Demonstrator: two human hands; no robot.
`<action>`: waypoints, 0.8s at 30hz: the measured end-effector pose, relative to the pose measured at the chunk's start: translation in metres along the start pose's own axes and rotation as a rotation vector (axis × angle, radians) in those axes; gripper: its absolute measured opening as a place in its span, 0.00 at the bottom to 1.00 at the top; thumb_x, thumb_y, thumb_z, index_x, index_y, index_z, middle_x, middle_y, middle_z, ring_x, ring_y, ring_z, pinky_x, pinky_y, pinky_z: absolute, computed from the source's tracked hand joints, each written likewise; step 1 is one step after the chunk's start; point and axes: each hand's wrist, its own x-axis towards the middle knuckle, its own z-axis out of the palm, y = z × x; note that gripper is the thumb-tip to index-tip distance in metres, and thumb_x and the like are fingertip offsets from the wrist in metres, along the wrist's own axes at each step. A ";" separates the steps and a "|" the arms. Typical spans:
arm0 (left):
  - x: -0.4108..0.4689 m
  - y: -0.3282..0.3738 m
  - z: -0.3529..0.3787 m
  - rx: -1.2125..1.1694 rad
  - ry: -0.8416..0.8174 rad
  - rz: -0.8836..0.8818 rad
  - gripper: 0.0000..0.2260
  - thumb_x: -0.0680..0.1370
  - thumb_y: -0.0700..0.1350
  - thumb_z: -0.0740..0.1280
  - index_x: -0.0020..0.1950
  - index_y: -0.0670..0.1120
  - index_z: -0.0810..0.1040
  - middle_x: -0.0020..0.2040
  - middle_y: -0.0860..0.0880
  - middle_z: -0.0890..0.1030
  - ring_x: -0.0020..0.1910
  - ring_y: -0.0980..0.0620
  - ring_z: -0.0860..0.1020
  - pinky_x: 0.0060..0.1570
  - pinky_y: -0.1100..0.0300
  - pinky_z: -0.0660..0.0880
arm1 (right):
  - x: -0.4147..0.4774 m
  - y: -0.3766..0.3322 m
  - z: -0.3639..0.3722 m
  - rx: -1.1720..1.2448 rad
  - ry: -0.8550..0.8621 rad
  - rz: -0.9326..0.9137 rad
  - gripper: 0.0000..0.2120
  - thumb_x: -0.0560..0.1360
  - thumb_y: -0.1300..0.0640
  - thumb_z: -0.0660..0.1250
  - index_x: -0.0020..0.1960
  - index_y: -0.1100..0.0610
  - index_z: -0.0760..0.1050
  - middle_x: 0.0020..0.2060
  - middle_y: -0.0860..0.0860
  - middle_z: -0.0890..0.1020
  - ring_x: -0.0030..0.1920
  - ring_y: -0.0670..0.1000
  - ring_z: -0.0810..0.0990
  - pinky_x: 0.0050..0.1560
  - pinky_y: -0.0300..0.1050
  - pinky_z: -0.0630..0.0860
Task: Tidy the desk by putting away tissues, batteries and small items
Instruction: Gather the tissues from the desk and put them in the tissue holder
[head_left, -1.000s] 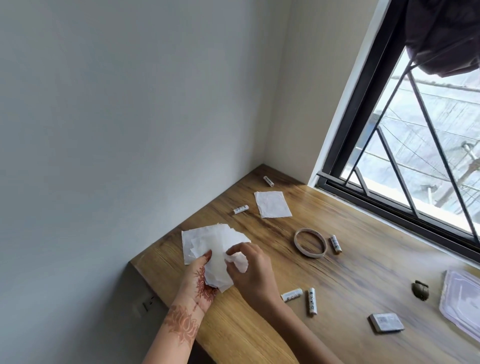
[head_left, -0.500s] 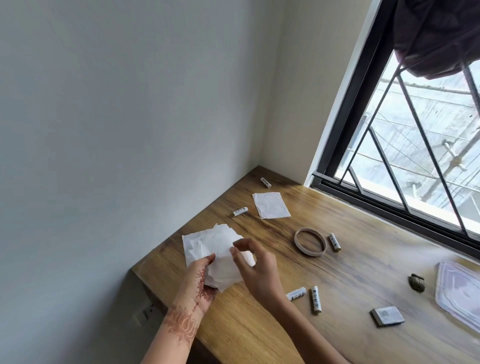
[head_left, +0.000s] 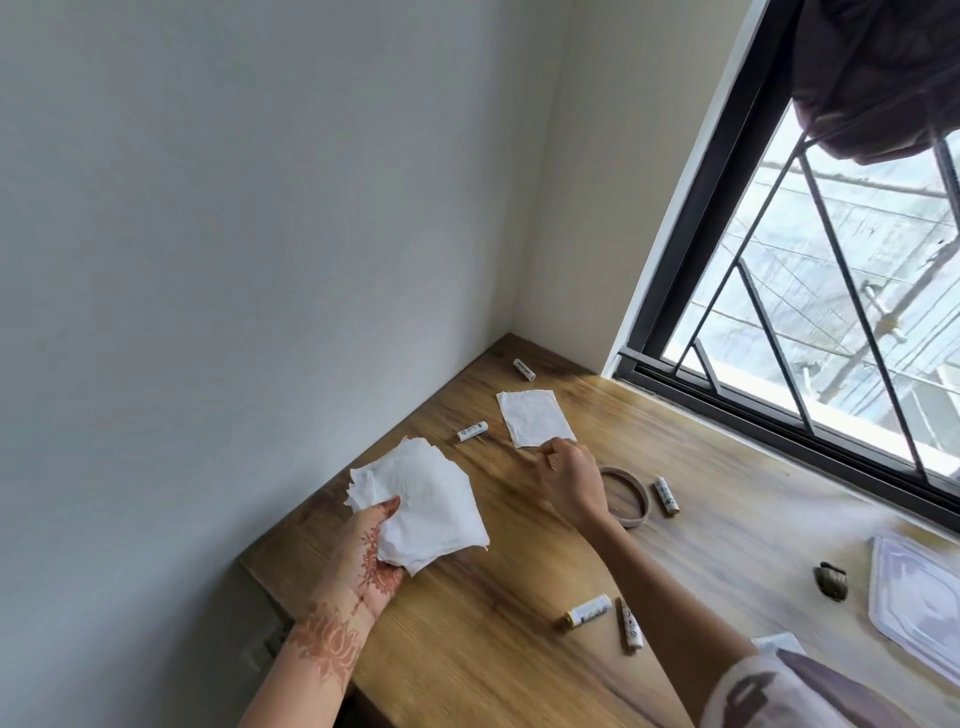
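A: Right hand (head_left: 570, 483) hides part of the ring (head_left: 631, 498); fingers curled at the loose tissue (head_left: 535, 418), grip unclear.
B: Left hand (head_left: 370, 551) clamps the tissue stack (head_left: 423, 506), left of that ring, above the surface (head_left: 498, 623).

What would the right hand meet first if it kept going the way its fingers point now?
The right hand points away along the wooden desk; its fingertips are already at the near edge of the flat white square tissue, so it would likely meet that first, though contact is unclear.
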 end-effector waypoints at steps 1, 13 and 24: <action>0.005 0.000 0.001 -0.018 0.011 0.001 0.09 0.79 0.39 0.58 0.39 0.41 0.72 0.39 0.44 0.74 0.37 0.48 0.73 0.26 0.61 0.76 | 0.004 0.002 0.000 -0.042 -0.007 -0.009 0.09 0.76 0.60 0.61 0.53 0.61 0.78 0.53 0.55 0.81 0.53 0.53 0.75 0.47 0.43 0.71; 0.061 0.018 -0.002 -0.146 0.095 -0.013 0.18 0.77 0.38 0.62 0.67 0.39 0.68 0.57 0.39 0.75 0.41 0.46 0.75 0.38 0.53 0.74 | 0.042 0.014 0.024 -0.259 0.064 -0.046 0.12 0.77 0.60 0.61 0.58 0.63 0.76 0.61 0.57 0.77 0.65 0.56 0.71 0.66 0.51 0.69; 0.067 0.031 0.014 -0.117 -0.035 -0.094 0.06 0.78 0.40 0.61 0.53 0.41 0.73 0.39 0.44 0.80 0.37 0.46 0.79 0.28 0.57 0.76 | 0.021 -0.050 -0.005 0.463 0.097 0.289 0.06 0.75 0.57 0.65 0.43 0.58 0.78 0.35 0.50 0.79 0.36 0.48 0.75 0.32 0.36 0.67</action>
